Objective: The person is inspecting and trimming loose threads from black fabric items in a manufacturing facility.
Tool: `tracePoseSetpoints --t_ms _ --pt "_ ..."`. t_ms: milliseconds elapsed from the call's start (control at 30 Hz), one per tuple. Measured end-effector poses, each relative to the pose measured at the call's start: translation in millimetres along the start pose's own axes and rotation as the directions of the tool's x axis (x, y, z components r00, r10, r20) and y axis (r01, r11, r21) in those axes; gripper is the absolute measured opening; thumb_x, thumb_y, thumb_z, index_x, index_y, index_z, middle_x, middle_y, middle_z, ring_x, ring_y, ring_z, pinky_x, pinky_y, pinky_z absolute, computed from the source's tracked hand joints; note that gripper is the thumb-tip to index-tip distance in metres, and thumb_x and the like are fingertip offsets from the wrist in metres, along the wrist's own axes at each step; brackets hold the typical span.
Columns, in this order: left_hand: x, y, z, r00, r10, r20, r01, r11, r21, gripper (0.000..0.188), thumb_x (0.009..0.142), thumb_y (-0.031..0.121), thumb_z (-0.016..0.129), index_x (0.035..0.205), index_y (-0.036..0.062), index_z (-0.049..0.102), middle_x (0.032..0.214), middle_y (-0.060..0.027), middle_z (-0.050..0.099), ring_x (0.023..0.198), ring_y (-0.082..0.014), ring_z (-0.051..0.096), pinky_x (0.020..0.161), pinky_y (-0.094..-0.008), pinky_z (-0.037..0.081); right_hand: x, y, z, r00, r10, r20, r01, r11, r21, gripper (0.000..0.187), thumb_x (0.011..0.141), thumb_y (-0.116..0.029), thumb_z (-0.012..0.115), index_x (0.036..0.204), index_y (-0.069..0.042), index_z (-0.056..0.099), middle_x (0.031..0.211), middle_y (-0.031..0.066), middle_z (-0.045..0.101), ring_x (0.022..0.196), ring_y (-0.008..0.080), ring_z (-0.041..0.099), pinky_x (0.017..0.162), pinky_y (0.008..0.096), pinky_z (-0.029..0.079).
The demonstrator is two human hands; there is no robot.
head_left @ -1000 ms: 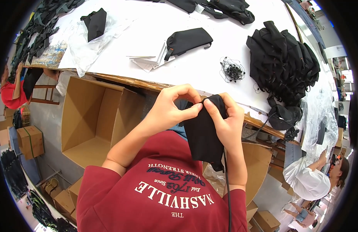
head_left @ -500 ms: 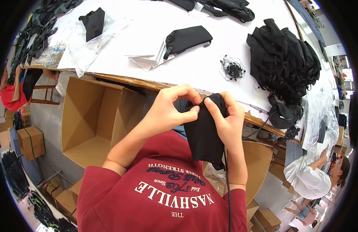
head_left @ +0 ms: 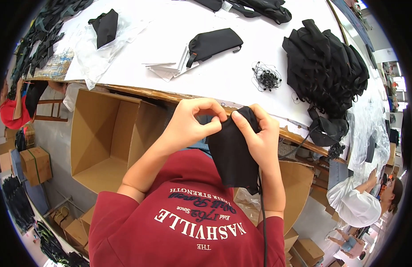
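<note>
A small black fabric pouch (head_left: pixel 232 155) hangs in front of my chest at the table's near edge. My right hand (head_left: pixel 262 133) grips its upper right part, thumb on the near face and fingers behind. With thumb and forefinger pinched together, my left hand (head_left: pixel 195 122) is at the pouch's top left corner; whatever fine thing may be between those fingertips is too small to make out. Beyond my hands on the white table lies a similar black pouch (head_left: pixel 215 45), partly over a stack of white cards (head_left: pixel 163 69). To its right sits a tangle of thin black cords (head_left: pixel 266 78).
A large heap of black pouches (head_left: pixel 324 66) covers the table's right side. Clear plastic (head_left: pixel 92 60) and another black piece (head_left: pixel 106 29) lie at the left. An open cardboard box (head_left: pixel 103 133) stands below the edge. Co-workers are at far left and right.
My left fingertips have shifted slightly up and left along the pouch's top edge. The pouch has swung a little, showing more of its face; my right hand keeps its grip.
</note>
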State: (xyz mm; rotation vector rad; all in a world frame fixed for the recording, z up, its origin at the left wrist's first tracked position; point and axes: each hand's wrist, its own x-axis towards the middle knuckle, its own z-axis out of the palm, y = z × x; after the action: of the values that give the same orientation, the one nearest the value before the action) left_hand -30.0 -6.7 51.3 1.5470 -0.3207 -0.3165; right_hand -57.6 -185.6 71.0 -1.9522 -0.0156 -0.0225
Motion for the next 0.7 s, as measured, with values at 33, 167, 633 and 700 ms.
tracePoseSetpoints --t_ms 33,167,633,700 --pt "0 -1 -2 0.999 -0.027 0.026 0.028 0.999 -0.034 0.01 0.074 0.0 0.058 0.083 -0.0039 0.062 0.077 -0.0045 0.063 0.078 -0.01 0.06 0.077 -0.0239 0.048 1 1 -1 1.0 0.012 0.02 -0.012 1.0 -0.019 0.024 0.081 -0.021 0.068 0.077 0.001 0.057 0.057 0.0079 0.055 0.052 0.0099 0.051 0.049 0.0257 0.039" --pt "0 3 -1 0.998 -0.023 0.062 0.026 0.999 -0.034 0.009 0.074 0.002 0.059 0.081 -0.0036 0.062 0.078 -0.0051 0.064 0.079 -0.0095 0.06 0.077 -0.0248 0.048 2 -2 -2 1.0 0.01 0.017 -0.008 0.996 -0.086 0.026 0.081 -0.023 0.068 0.076 0.001 0.057 0.057 0.009 0.055 0.05 0.0125 0.052 0.049 0.0268 0.039" --pt "-2 6 -6 0.983 -0.062 0.171 0.058 0.998 0.032 0.009 0.075 0.002 0.061 0.083 -0.0027 0.062 0.077 -0.0015 0.062 0.076 -0.0066 0.059 0.072 -0.0221 0.048 3 -4 -5 0.992 0.045 0.116 -0.032 0.993 -0.115 0.03 0.08 -0.026 0.068 0.073 0.001 0.055 0.056 0.0109 0.054 0.047 0.018 0.051 0.048 0.0291 0.04" --pt "-2 6 -8 0.981 -0.085 0.177 0.08 0.996 0.035 0.009 0.077 0.002 0.061 0.084 -0.0028 0.063 0.078 -0.0021 0.062 0.076 -0.0072 0.059 0.072 -0.0224 0.048 4 -3 -7 0.99 0.045 0.131 -0.025 0.988 -0.15 0.029 0.08 -0.025 0.068 0.074 0.001 0.056 0.056 0.0109 0.055 0.048 0.0167 0.051 0.049 0.0286 0.04"
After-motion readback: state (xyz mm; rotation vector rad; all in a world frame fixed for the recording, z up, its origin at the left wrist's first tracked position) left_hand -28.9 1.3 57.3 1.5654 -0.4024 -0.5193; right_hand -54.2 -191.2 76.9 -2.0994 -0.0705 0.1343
